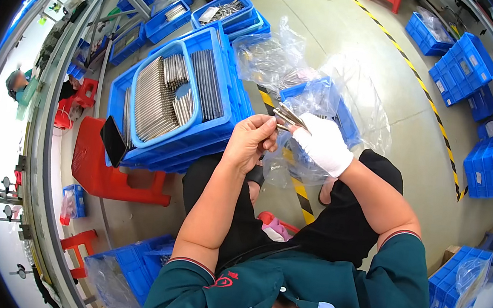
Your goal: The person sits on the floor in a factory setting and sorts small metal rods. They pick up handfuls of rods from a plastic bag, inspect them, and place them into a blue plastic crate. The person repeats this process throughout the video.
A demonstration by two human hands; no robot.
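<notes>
My bare left hand (250,140) is closed, thumb against fingertips, at the end of a thin metal rod that reaches across toward my other hand. A white glove covers my right hand (325,145), which is wrapped round a small bunch of slim metal rods (288,115). Both hands meet in front of my knees, above a blue crate (347,121) lined with clear plastic film (376,116). To the left, a light-blue tub (137,91) full of neatly stacked metal rods (152,105) rests in a stack of blue crates (235,102). Darker rods (207,84) stand in rows beside it.
A red stool (93,156) and a dark phone-like slab (114,142) are at the left, near a metal frame. More blue crates (489,164) line the right side. Another crate of metal parts (228,9) stands farther back. Black-yellow tape (427,92) marks the floor.
</notes>
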